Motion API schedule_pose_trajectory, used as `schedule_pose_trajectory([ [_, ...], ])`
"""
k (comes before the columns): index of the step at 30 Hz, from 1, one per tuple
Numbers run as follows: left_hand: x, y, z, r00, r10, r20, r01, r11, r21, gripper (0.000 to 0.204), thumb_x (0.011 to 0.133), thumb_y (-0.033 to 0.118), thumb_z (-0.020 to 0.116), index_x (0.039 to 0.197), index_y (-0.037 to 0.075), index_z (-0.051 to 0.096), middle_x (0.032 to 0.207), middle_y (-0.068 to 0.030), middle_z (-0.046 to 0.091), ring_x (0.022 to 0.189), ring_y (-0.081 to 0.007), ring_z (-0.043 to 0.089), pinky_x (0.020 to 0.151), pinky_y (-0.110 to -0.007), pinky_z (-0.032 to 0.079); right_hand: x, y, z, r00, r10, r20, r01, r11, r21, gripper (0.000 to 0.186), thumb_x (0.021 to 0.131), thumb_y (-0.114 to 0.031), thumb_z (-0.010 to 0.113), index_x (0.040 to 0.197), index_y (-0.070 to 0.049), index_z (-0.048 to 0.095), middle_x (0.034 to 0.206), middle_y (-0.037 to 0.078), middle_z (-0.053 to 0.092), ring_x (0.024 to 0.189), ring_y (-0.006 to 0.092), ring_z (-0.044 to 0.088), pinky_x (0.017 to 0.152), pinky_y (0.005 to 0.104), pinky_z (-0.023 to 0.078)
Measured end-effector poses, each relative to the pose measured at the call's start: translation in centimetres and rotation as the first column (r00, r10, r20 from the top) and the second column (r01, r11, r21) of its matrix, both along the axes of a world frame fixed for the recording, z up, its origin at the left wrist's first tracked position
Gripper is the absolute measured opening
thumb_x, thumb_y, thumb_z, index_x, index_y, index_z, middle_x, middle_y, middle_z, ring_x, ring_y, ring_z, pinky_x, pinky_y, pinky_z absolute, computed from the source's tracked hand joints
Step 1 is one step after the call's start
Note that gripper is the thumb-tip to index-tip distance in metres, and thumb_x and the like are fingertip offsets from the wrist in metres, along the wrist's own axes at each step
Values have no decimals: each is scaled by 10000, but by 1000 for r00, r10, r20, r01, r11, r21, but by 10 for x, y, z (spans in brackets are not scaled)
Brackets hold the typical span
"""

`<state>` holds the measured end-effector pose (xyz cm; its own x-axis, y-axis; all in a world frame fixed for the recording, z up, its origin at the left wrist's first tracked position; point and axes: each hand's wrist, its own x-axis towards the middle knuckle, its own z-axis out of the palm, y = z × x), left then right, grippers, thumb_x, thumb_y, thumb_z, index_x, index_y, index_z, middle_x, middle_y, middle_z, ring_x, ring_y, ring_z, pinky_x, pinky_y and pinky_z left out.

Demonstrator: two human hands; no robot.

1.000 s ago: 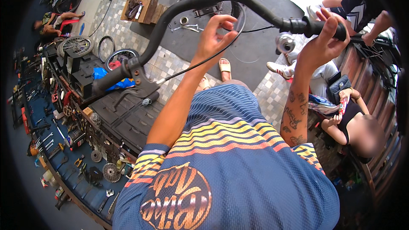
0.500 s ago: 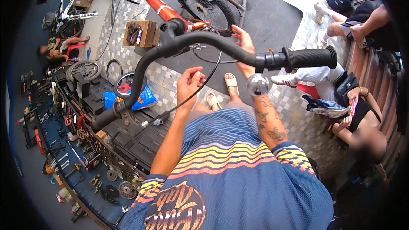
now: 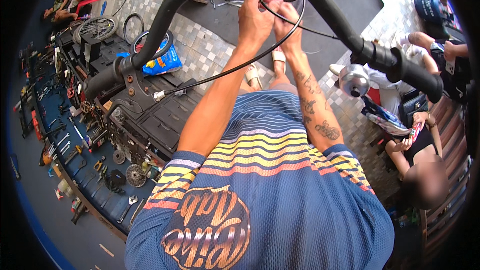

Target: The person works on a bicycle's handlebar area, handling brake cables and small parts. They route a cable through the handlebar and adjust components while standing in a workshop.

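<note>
A black bicycle handlebar point(image 3: 172, 12) arches across the top. My left hand point(image 3: 254, 24) and my right hand point(image 3: 287, 29) meet below its middle, fingertips pinched together. What they pinch is too small to make out. A black cable point(image 3: 235, 69) runs from the lever clamp point(image 3: 131, 82) on the bar's left end up to my hands, and a loop of cable crosses in front of my fingers. The left grip point(image 3: 102, 84) and right grip point(image 3: 420, 79) are untouched. A silver bell point(image 3: 354, 80) sits near the right grip.
At left, a bench point(image 3: 160, 125) and a dark blue tool board point(image 3: 75, 135) hold wrenches and sprockets. A blue bag point(image 3: 165, 61) lies beside tyres and a wheel point(image 3: 100, 29). A seated person point(image 3: 425, 145) is at right; other people sit behind and far left.
My hands have come together from apart, up at the cable. The handlebar now sits higher in view, and the orange frame and front wheel have mostly left it.
</note>
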<state>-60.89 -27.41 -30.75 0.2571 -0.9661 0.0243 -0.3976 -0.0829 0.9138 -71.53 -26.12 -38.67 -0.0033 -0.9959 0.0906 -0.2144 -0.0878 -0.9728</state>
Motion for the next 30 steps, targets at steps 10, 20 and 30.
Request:
schedule_pose_trajectory([
  [10,66,18,27,959,278,51,-275,960,-49,229,938,112,727,1114,-11,647,930,-115,696,866,-247,698,778,-393,555,-106,4,23,956,-168,242,136,980,144,404,1027,-238,640,1356,-4,619,1310,186,674,1187,305,663,1032,393,516],
  [20,65,-2,12,952,-36,305,77,989,-123,293,893,74,769,1175,40,699,1053,-119,666,857,-230,691,660,-347,578,-196,19,216,701,-10,713,67,996,-52,941,1018,-774,302,1526,-2,479,1571,314,439,1446,442,458,1181,522,368],
  [30,63,44,8,994,3,113,-3,1000,-3,352,939,87,713,1281,28,655,1127,-139,660,800,-205,706,701,-333,582,-164,47,223,670,-118,733,146,989,26,871,1034,-741,287,1491,-46,548,1550,324,465,1400,457,512,1168,534,370],
])
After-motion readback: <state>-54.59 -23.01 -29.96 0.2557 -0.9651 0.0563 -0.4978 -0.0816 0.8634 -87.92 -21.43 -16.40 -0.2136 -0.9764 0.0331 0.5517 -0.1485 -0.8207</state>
